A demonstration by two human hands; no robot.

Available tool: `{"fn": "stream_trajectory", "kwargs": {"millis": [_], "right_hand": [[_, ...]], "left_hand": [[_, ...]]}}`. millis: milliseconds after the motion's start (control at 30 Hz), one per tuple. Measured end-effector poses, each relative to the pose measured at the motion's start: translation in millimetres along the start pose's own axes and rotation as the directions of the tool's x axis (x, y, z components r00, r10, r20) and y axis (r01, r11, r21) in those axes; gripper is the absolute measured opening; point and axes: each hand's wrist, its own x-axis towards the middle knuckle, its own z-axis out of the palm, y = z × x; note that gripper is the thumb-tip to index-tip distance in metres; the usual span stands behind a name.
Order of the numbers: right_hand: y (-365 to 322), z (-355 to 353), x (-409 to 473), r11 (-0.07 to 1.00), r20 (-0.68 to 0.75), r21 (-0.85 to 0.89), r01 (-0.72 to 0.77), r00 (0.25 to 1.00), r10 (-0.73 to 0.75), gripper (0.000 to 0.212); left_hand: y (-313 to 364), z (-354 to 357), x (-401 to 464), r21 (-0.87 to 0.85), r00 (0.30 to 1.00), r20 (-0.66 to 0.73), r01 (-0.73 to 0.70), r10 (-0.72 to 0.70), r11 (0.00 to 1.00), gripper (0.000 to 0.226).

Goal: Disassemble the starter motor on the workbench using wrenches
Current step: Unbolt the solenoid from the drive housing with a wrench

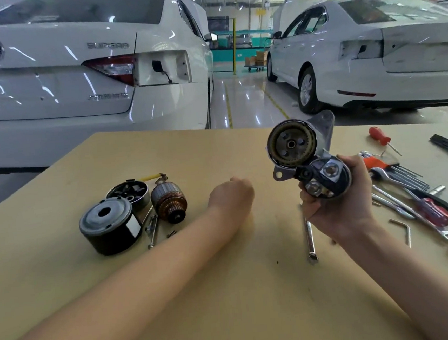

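My right hand (340, 208) grips the starter motor's front housing with its solenoid (323, 177), lifted above the workbench (228, 291), the open gear end (291, 143) facing me. My left hand (232, 196) hovers low over the bench, fingers curled under, and nothing shows in it. To its left lie removed parts: the black motor casing (110, 228), the brush end cap (127, 192), the copper armature (169, 201) and long through bolts (152, 230). A slim wrench (310, 241) lies on the bench below my right hand.
Wrenches, hex keys (401, 170), red screwdrivers (435, 211) and a loose hex key (402, 226) crowd the bench's right side. A red-handled tool (379, 136) lies farther back. Two white cars (87, 73) are parked beyond the bench.
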Motion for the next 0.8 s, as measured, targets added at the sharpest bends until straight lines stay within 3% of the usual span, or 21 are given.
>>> {"fn": "stream_trajectory", "kwargs": {"millis": [100,200,267,367,467,567,800], "right_hand": [[1,2,-1,1.000,0.002,-0.017,0.000,1.000,0.000,0.035],[2,2,-1,0.999,0.010,-0.036,0.000,1.000,0.000,0.036],[2,3,-1,0.999,0.005,-0.036,-0.007,1.000,0.007,0.036],[4,7,-4,0.999,0.032,-0.049,-0.013,0.999,0.015,0.037],[5,11,-6,0.999,0.087,-0.032,-0.025,0.996,0.028,0.040],[4,11,-8,0.998,0.113,-0.021,-0.058,0.992,0.060,0.042],[7,7,-5,0.992,0.026,-0.020,-0.128,0.991,0.128,0.036]], "left_hand": [[-8,-9,-39,-0.028,0.999,0.010,-0.053,0.053,0.998,0.018],[-36,-29,-83,-0.080,0.975,-0.217,-0.056,0.038,0.995,0.012],[-59,-29,-102,0.045,0.916,-0.364,-0.163,0.168,0.986,0.016],[-84,-18,-118,0.247,0.890,-0.344,-0.221,0.298,0.944,0.027],[-94,-12,-120,0.298,0.876,-0.359,-0.219,0.322,0.929,0.026],[-100,-5,-118,0.375,0.795,-0.477,-0.201,0.375,0.905,0.009],[-118,5,-110,0.474,0.658,-0.541,-0.275,0.523,0.837,0.017]]}}
